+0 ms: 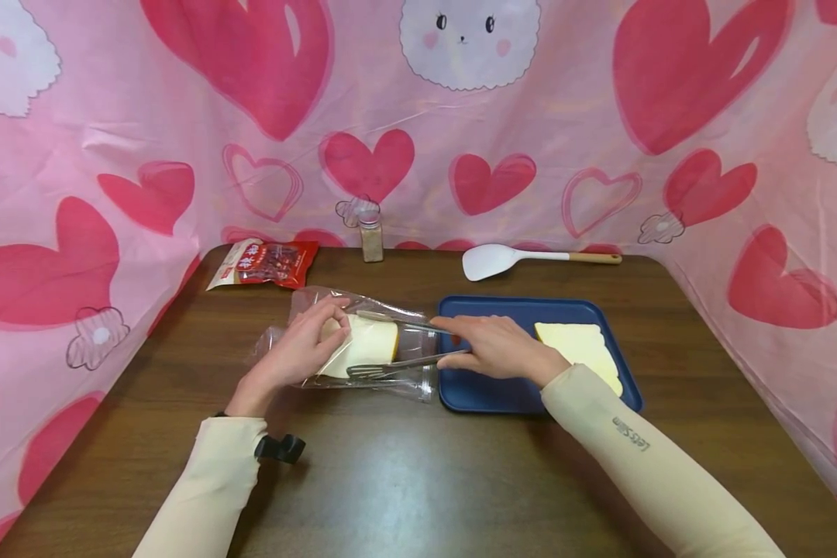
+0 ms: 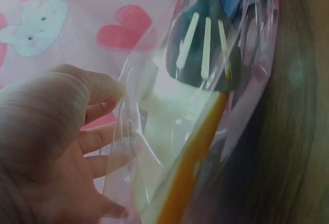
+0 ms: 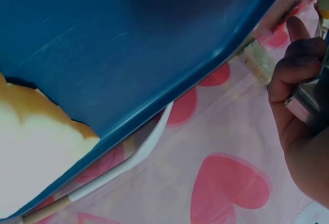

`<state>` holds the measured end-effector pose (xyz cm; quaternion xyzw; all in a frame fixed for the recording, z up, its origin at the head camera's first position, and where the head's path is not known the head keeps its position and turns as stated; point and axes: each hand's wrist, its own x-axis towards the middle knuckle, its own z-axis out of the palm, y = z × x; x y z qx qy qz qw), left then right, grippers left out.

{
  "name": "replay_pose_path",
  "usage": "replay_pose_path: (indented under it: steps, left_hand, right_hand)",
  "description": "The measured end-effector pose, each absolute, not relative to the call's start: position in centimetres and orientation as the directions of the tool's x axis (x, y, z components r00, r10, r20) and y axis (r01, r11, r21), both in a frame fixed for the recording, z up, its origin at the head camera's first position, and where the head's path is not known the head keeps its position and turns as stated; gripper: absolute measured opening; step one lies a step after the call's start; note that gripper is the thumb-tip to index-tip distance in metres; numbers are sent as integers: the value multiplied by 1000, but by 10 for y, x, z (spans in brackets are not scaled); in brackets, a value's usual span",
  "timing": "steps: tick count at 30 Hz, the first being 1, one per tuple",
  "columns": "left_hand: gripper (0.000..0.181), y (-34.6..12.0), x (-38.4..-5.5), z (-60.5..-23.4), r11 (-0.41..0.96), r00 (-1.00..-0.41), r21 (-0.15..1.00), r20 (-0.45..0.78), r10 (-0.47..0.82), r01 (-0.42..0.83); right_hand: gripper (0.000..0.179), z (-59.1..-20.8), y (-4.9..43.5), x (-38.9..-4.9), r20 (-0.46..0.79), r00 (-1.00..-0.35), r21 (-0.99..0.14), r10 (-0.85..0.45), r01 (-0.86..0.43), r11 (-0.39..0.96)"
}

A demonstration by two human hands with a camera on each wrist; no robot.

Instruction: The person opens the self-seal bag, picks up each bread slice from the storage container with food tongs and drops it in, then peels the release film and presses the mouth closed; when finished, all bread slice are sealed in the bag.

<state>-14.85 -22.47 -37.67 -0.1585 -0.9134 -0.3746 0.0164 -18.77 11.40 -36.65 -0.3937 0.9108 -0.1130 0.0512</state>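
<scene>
Grip end of the tongs (image 1: pixel 418 362) is hidden by the R hand (image 1: pixel 491 346), itself cut off at edge of R-wrist view. Bread (image 1: pixel 373 341) in the clear bag (image 1: pixel 415 381) is partly covered by the L hand (image 1: pixel 308 341) & cropped at btm. in L-wrist view. Slice (image 1: pixel 580 350) on the blue tray (image 1: pixel 491 394) is partly masked by the R sleeve (image 1: pixel 642 453); tray is cropped at top in R-wrist view. Fine print on the red pkt. (image 1: pixel 272 263) is too small to be read.
</scene>
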Motion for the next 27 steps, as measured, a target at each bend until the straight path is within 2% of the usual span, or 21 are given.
replay_pose_path:
  steps: [12, 27]
  left_hand:
    - [4, -228, -149, -381, 634, -946, 713, 135, 293, 298]
    - [5, -230, -153, -384, 662, -959, 703, 110, 263, 262]
  right_hand:
    - [73, -370, 111, -191, 18, -678, -243, -735, -716, 655]
    - [76, -370, 102, -201, -80, -664, -252, -743, -708, 660]
